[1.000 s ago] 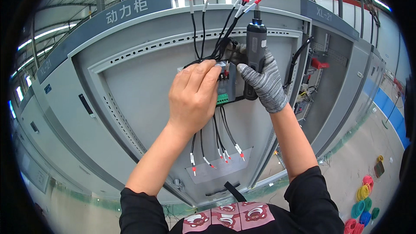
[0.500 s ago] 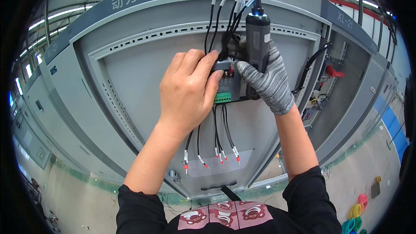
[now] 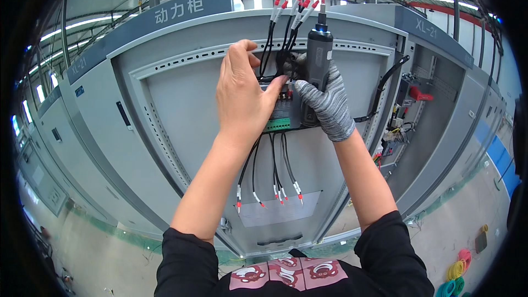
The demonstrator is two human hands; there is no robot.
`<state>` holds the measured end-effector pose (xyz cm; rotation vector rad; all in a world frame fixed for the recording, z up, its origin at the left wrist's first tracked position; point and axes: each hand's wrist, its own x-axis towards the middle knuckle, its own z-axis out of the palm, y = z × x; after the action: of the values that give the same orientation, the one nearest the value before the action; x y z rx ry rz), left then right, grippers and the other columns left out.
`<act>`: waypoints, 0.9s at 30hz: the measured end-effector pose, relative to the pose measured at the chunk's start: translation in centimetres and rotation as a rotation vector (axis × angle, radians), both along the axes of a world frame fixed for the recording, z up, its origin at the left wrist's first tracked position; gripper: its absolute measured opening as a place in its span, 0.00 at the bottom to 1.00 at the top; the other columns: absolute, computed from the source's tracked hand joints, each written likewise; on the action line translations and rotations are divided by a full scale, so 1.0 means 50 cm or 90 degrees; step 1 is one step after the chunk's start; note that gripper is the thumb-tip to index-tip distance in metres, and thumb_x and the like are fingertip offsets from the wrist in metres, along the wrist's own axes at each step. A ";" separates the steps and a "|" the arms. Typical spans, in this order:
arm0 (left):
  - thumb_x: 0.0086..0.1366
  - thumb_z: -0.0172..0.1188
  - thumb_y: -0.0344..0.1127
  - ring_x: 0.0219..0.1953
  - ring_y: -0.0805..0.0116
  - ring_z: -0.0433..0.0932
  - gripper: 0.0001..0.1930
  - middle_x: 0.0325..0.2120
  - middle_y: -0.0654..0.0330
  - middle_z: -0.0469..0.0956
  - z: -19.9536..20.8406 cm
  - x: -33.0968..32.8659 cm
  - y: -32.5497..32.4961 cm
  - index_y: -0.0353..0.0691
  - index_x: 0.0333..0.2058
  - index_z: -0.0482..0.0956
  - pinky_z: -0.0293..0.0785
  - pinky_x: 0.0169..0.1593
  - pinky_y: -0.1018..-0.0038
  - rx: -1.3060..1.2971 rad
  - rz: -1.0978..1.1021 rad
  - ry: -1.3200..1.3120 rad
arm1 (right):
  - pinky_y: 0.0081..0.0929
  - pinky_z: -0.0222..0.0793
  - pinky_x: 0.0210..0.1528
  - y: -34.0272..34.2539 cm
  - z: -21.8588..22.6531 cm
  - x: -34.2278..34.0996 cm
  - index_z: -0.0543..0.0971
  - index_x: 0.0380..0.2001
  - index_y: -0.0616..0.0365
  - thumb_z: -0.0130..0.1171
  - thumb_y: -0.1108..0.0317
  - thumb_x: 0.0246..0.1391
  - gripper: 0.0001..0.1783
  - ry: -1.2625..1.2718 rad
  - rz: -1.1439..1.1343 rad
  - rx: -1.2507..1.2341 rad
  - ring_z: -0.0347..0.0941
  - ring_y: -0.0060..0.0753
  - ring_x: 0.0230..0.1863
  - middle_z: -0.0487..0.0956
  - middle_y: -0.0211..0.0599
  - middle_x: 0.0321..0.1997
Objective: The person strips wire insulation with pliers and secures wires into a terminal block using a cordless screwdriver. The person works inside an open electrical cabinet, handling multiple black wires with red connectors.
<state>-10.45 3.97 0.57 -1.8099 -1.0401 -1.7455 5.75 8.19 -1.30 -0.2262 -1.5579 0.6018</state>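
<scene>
A grey electrical module (image 3: 281, 111) with a green terminal block (image 3: 278, 124) sits on the cabinet panel. My bare left hand (image 3: 242, 91) is at its upper left, fingers raised and apart, thumb tip against the module's top edge by the wires. Gloved in grey knit, my right hand (image 3: 331, 107) grips a dark cordless electric screwdriver (image 3: 318, 58), held upright with its lit tip end up. Black wires (image 3: 287, 38) with red-sleeved fork lugs rise from the module's top. More black wires (image 3: 274, 159) with red ferrules hang below it. The right fingertips are partly hidden behind the screwdriver.
A perforated metal frame (image 3: 165, 66) borders the grey panel (image 3: 181, 110). To the right, an open cabinet bay holds a red handle (image 3: 421, 94) and wiring. A thick black cable (image 3: 379, 91) runs down the frame's right side. Coloured wire coils (image 3: 455, 270) lie on the floor at lower right.
My left fingers have lifted off the upper wires and spread, while the thumb stays at the module. The upper wires lean closer together. The whole view has shifted slightly.
</scene>
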 end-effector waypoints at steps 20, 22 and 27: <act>0.61 0.64 0.25 0.31 0.80 0.75 0.04 0.27 0.66 0.79 0.007 -0.061 0.011 0.35 0.34 0.77 0.72 0.39 0.80 -0.185 -0.334 -0.082 | 0.26 0.75 0.48 0.019 -0.016 -0.014 0.73 0.52 0.62 0.67 0.74 0.50 0.25 0.035 -0.039 -0.023 0.77 0.24 0.44 0.81 0.35 0.45; 0.60 0.64 0.25 0.30 0.77 0.78 0.04 0.27 0.63 0.81 0.011 -0.050 0.015 0.35 0.33 0.77 0.73 0.37 0.79 -0.137 -0.269 -0.062 | 0.26 0.75 0.48 0.021 -0.020 -0.012 0.73 0.52 0.62 0.67 0.74 0.50 0.25 0.041 -0.032 -0.032 0.77 0.24 0.44 0.80 0.35 0.45; 0.60 0.64 0.25 0.31 0.75 0.81 0.04 0.28 0.62 0.82 0.001 -0.056 0.028 0.35 0.33 0.78 0.75 0.38 0.77 -0.138 -0.380 -0.177 | 0.26 0.75 0.48 0.015 -0.015 -0.018 0.74 0.51 0.62 0.68 0.74 0.49 0.24 0.062 -0.010 -0.049 0.77 0.24 0.44 0.80 0.35 0.44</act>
<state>-13.24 5.38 0.64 -2.2201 -0.8649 -2.3638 4.85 8.96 -2.07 -0.2633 -1.4397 0.6510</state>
